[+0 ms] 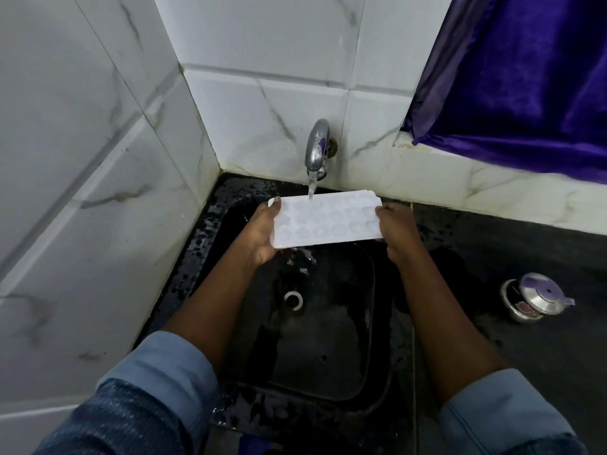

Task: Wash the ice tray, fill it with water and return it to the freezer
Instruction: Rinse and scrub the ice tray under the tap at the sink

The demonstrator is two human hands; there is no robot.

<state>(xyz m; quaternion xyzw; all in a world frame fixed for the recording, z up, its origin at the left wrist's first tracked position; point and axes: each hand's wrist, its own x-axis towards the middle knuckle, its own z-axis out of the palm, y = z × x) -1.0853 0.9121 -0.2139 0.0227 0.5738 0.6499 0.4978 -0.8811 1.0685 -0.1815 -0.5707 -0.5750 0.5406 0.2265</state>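
Ice tray (325, 218): white, rectangular, small moulded cells facing up, held level above the black sink (328, 356) directly under the tap (317, 149). Water stream (311, 187) from the tap lands on the tray's far edge; water runs off its near edge into the basin. Left hand (262, 229) grips the tray's left end, fingers curled round the edge; right hand (395, 226) grips the right end likewise. Dark wet worktop (525, 244) surrounds the sink. Steel lidded pot (533, 298) on the worktop, right. Purple curtain (525, 77) upper right. Marble-patterned wall tiles (98, 126) behind and left.
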